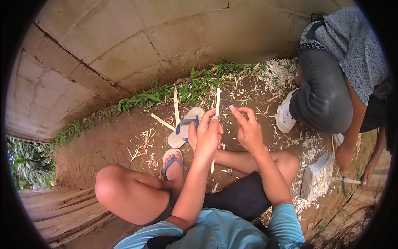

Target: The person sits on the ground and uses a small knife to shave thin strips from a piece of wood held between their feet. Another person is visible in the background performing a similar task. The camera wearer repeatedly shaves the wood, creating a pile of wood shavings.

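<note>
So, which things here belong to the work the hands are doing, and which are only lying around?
In the work:
- left hand, gripping the thin wooden stick
- right hand, fingers pinched beside the stick's upper part

Lying about:
- loose flip-flop
- two spare sticks on the soil
- wood shavings
- pale stone block
- grass along the wall

- Left hand [208, 133] closed around a thin pale wooden stick [216, 124], held nearly upright; the stick extends above the fingers and below the wrist.
- Right hand [248, 129] just beside it, thumb and forefinger pinched together near the stick's upper part; contact cannot be told.
- Beyond the left hand: a flip-flop [185, 133] on bare soil, two loose sticks [176, 107] beside it.
- Wood shavings [309, 153] scattered to the right of the right hand.
- Further right, another person [331, 83] squats.
</note>
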`<state>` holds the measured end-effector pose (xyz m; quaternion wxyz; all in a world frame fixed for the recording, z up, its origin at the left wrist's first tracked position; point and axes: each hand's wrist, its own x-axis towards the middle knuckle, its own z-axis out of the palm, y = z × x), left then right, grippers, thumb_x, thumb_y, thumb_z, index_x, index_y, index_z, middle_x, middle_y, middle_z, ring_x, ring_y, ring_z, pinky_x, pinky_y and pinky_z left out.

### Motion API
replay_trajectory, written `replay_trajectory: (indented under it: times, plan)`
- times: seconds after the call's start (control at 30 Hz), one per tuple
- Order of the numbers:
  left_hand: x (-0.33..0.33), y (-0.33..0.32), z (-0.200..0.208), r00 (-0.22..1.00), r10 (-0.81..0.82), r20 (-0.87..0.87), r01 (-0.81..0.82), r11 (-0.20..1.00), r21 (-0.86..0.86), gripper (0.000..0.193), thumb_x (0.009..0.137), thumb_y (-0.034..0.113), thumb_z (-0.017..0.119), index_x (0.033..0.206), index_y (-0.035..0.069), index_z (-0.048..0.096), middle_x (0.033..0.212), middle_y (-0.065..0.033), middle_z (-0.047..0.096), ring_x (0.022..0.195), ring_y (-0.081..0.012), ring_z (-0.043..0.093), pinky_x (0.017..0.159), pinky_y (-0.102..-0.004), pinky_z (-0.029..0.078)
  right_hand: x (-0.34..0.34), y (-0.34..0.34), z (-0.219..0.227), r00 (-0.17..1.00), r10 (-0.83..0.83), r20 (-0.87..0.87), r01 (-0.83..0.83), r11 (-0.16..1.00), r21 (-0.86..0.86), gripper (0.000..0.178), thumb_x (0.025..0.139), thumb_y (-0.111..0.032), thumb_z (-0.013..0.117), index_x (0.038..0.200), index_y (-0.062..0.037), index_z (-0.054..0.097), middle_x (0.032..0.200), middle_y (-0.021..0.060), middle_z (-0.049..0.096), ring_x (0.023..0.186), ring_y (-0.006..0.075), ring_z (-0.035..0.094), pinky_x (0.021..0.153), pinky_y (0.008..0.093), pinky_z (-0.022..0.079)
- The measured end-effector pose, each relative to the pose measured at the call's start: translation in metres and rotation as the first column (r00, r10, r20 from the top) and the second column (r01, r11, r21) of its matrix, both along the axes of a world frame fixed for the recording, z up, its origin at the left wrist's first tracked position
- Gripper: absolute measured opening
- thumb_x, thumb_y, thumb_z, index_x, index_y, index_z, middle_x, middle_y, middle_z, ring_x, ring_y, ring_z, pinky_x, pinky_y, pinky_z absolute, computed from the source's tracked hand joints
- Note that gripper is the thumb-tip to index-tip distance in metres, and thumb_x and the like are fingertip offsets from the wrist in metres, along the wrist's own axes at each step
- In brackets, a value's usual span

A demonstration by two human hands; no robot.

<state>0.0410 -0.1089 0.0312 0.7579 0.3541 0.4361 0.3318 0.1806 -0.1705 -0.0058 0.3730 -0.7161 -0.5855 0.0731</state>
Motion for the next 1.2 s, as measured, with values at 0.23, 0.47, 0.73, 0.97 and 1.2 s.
replay_trajectory:
  times: [0.23,0.47,0.73,0.97,1.2]
  plan:
    - [0.004,0.005,-0.009,0.997,-0.070,-0.030,0.070,0.997,0.012,0.024,0.097,0.019,0.047,0.116,0.006,0.053,0.068,0.0013,0.051,0.044,-0.0025,0.040,0.036,-0.0180,0.032,-0.005,0.002,0.003,0.998,0.011,-0.067,-0.015,0.998,-0.060,0.044,0.089,-0.012,0.055,0.131,-0.0247,0.052,0.089,0.0101,0.057,0.070,0.0291,0.060,0.060,0.0383,0.049]
    - [0.001,0.009,-0.018,1.000,0.029,0.005,-0.029,1.000,0.005,0.023,0.095,0.016,0.049,0.114,0.003,0.055,0.072,0.0002,0.055,0.045,-0.0024,0.042,0.037,-0.0168,0.033,0.000,0.010,-0.013,0.985,-0.025,-0.170,0.048,0.990,0.133,0.041,0.090,-0.012,0.056,0.130,-0.0196,0.053,0.086,0.0119,0.059,0.072,0.0303,0.059,0.064,0.0362,0.048]
    - [0.005,0.008,-0.031,0.994,0.071,-0.080,-0.068,0.997,0.039,0.035,0.095,0.018,0.051,0.125,0.000,0.054,0.069,0.0001,0.055,0.043,-0.0029,0.040,0.036,-0.0172,0.032,-0.002,0.005,-0.001,0.980,0.110,-0.164,-0.127,0.987,-0.096,0.048,0.083,-0.001,0.056,0.126,-0.0212,0.056,0.085,0.0121,0.059,0.072,0.0298,0.061,0.063,0.0391,0.049]
    - [0.005,0.007,-0.044,0.943,0.081,-0.322,0.031,0.944,0.328,0.029,0.096,0.018,0.049,0.117,0.002,0.060,0.063,0.0027,0.052,0.046,-0.0043,0.041,0.044,-0.0166,0.038,-0.009,0.005,-0.005,0.993,0.086,-0.079,-0.092,0.993,-0.076,0.054,0.080,0.002,0.053,0.127,-0.0237,0.055,0.082,0.0099,0.057,0.069,0.0290,0.060,0.061,0.0404,0.050]
    - [0.008,0.005,-0.051,0.983,0.065,-0.173,-0.038,0.987,0.158,0.024,0.097,0.018,0.047,0.113,0.006,0.061,0.062,0.0045,0.047,0.045,-0.0027,0.036,0.041,-0.0161,0.032,-0.009,0.017,-0.006,1.000,-0.006,0.012,0.007,0.992,-0.125,0.053,0.081,-0.003,0.055,0.129,-0.0261,0.054,0.078,0.0121,0.055,0.066,0.0319,0.059,0.060,0.0419,0.050]
